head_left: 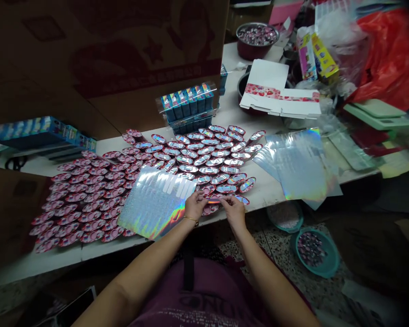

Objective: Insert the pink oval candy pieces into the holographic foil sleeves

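Note:
Between them, my left hand (195, 205) and my right hand (234, 211) pinch the two ends of a small shiny holographic strip (214, 200). The strip is over the front rows of many small upright oval containers (209, 170) with red rims. Several containers at the right have silvery tops, while those at the left show pink tops. Beside my left hand, a holographic sticker sheet (153, 200) lies over the containers, with a few strips gone from its upper right part. Whether the strip touches a container under it I cannot make out.
More holographic sheets (298, 163) lie at the right of the white table. Behind the containers stand blue boxed packs (187, 104) and a big cardboard box (105, 59). A white carton (269, 81), a metal bowl (257, 38) and a green scale (378, 113) are farther right. Teal basins (332, 254) sit on the floor.

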The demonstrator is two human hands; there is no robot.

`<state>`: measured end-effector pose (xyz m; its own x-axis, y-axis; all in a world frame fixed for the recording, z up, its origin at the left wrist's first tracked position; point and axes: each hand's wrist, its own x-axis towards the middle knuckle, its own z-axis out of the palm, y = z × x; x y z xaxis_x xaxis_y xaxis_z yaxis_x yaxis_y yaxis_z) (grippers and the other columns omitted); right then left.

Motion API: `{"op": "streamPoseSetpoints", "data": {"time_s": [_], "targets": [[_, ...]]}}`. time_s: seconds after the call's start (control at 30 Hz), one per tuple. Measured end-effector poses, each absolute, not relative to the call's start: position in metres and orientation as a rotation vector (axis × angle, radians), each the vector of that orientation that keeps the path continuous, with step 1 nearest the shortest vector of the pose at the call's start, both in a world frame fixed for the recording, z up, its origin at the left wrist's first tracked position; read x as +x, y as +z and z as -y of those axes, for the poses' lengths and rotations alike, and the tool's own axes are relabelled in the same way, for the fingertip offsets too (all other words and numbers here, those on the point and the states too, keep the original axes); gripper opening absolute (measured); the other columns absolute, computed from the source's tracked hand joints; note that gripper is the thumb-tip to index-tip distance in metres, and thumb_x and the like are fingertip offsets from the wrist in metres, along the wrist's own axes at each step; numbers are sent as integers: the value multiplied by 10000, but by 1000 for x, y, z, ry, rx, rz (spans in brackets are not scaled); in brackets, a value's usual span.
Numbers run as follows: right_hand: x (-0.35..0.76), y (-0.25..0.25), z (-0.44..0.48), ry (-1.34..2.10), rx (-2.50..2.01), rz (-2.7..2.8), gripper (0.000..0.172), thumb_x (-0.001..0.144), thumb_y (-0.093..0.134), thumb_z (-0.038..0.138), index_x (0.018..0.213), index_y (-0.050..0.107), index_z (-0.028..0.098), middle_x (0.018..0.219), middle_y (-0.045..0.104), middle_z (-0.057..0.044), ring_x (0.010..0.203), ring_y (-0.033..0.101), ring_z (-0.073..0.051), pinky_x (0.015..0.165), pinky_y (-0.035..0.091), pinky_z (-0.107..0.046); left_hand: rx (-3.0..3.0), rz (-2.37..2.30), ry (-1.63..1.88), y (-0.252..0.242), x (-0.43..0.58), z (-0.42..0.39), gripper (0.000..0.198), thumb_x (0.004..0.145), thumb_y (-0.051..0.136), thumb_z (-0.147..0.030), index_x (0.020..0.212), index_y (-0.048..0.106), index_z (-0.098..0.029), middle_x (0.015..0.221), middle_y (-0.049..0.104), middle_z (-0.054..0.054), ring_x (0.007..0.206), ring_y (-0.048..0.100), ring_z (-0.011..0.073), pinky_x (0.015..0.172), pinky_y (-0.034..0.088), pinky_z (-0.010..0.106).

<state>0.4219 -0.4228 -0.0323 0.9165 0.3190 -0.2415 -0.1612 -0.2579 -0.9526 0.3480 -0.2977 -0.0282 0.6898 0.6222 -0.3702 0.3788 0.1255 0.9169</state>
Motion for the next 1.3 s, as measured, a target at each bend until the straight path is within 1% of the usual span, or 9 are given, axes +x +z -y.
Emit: {"op": "streamPoseSetpoints", "data": {"time_s": [0.23, 0.6, 0.7, 0.77, 0.87, 0.97, 1.03, 1.17, 1.3], "targets": [[436, -38, 424, 112, -2176, 513, 146, 744, 509, 280, 669, 578, 176, 747, 546, -40, 751, 474, -167, 722, 361, -294, 1996, -944, 179, -29, 362, 305, 310, 710, 539, -185, 1018, 564, -165, 712, 619, 3, 655, 572, 117, 697, 434, 254], [442, -39, 421, 88, -2398, 613, 80, 732, 519, 232, 719, 574, 175, 784, 532, -50, 753, 451, -180, 718, 331, -297, 2310, -1038, -79, -10, 371, 308, 259, 721, 516, -216, 975, 532, -170, 760, 612, 68, 775, 591, 215, 678, 413, 298], [445, -40, 422, 72, -2377, 616, 138, 723, 530, 245, 832, 563, 167, 779, 532, -41, 743, 453, -180, 683, 333, -285, 2344, -1014, -32, -8, 368, 305, 300, 720, 531, -234, 1008, 479, -167, 930, 580, 93, 852, 572, 211, 714, 416, 301], [445, -37, 424, 52, -2374, 647, 126, 748, 495, 228, 827, 572, 167, 774, 535, -42, 739, 454, -179, 677, 330, -284, 2360, -987, 34, -7, 361, 299, 308, 729, 527, -232, 1025, 464, -173, 1009, 543, 93, 882, 556, 195, 743, 418, 297], [439, -30, 429, 5, -2423, 812, 204, 799, 418, 173, 851, 615, 182, 820, 548, -59, 764, 450, -179, 698, 316, -294, 2386, -907, 172, -3, 341, 283, 231, 775, 448, -183, 1000, 501, -185, 978, 540, 69, 853, 547, 161, 762, 426, 280], [428, -24, 433, 6, -2484, 1193, 336, 805, 411, 138, 1069, 580, 260, 923, 549, -64, 813, 433, -191, 711, 292, -315, 2429, -749, 349, 0, 309, 255, 242, 808, 398, -197, 1003, 541, -195, 962, 544, 56, 876, 535, 146, 800, 431, 268], [423, -23, 435, 51, -2504, 1440, 431, 790, 430, 121, 1169, 510, 310, 970, 543, -66, 825, 420, -201, 702, 284, -326, 2481, -708, 429, 0, 286, 232, 261, 817, 397, -231, 1023, 553, -194, 972, 548, 63, 921, 523, 156, 840, 424, 285], [419, -24, 432, 86, -2547, 1583, 501, 771, 436, 96, 1213, 466, 330, 995, 540, -69, 809, 419, -202, 690, 291, -331, 2658, -793, 449, -5, 249, 184, 304, 821, 410, -291, 1057, 562, -175, 1053, 553, 97, 1005, 487, 202, 897, 390, 349], [413, -19, 395, 33, -2481, 1373, 430, 802, 415, 131, 1202, 483, 275, 1015, 536, -63, 842, 437, -192, 723, 320, -316, 2797, -740, 363, -9, 237, 156, 364, 827, 407, -334, 1141, 528, -197, 1239, 482, 98, 1165, 391, 236, 965, 318, 390]]}}
